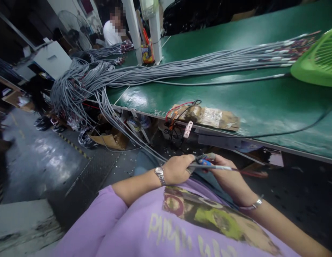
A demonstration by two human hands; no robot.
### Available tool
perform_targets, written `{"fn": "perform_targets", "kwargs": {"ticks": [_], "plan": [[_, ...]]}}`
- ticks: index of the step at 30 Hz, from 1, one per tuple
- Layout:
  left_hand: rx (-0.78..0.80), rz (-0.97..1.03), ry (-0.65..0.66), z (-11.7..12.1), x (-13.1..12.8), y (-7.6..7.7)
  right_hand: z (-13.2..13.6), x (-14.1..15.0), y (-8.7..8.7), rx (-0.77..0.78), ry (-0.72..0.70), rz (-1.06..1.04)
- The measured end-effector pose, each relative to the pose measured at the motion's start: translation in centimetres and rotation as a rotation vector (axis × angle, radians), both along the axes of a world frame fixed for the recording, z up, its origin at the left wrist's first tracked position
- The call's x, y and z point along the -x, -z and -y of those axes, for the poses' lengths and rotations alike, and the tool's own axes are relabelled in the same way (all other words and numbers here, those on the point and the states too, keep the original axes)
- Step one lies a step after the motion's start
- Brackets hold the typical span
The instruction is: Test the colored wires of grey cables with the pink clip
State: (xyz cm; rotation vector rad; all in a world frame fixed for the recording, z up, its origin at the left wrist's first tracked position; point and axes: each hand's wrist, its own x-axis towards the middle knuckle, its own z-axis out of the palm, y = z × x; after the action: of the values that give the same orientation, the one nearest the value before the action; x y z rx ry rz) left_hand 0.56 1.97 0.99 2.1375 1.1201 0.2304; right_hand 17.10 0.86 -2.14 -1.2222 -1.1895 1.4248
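My left hand [177, 169], with a wristwatch on it, is closed around a grey cable [144, 148] that runs down from the table edge. My right hand [228, 177], wearing a bracelet, is closed on the cable's white-sleeved end [219, 167]. From that end, thin red wires [253, 174] stick out to the right. A small blue-handled tool [206, 162] shows between my two hands, but I cannot tell which hand holds it. Both hands are low in front of my chest, below the green table [262, 103].
A large bundle of grey cables [166, 67] lies across the green table and hangs off its left end. A green plastic basket [317, 60] stands at the right. A taped cardboard piece with wires [209, 117] sits on the table edge. Another person [112, 30] sits far back.
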Motion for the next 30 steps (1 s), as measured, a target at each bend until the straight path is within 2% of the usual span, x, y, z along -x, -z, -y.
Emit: {"fn": "perform_targets", "kwargs": {"ticks": [4,6,8,14,18,21,26,28,30], "plan": [[0.37,0.388,-0.265,0.8,1.6,0.2,-1.6,1.9,-3.5,0.053,-0.193,0.059],[0.512,0.487,-0.361,1.0,2.3,0.4,-2.1,3.2,-4.2,0.118,-0.24,0.032],[0.573,0.528,-0.417,1.1,3.0,0.6,-2.5,4.3,-4.0,0.176,-0.27,-0.008],[0.597,0.649,-0.526,1.4,4.1,2.2,-2.7,6.0,-1.3,0.167,-0.234,-0.109],[0.649,0.727,-0.593,1.3,3.9,3.4,-2.2,6.0,-0.7,0.131,-0.186,-0.133],[0.646,0.747,-0.678,1.3,3.4,2.8,-1.6,6.1,-1.2,0.082,-0.154,-0.144],[0.545,0.738,-0.717,1.9,3.2,0.3,-1.0,6.8,-2.8,-0.038,-0.097,-0.135],[0.44,0.71,-0.748,2.0,3.8,0.1,-1.1,7.2,-2.8,-0.062,-0.079,-0.101],[0.351,0.629,-0.746,1.6,4.7,0.8,-1.5,7.4,-2.1,-0.052,-0.046,-0.053]]}}
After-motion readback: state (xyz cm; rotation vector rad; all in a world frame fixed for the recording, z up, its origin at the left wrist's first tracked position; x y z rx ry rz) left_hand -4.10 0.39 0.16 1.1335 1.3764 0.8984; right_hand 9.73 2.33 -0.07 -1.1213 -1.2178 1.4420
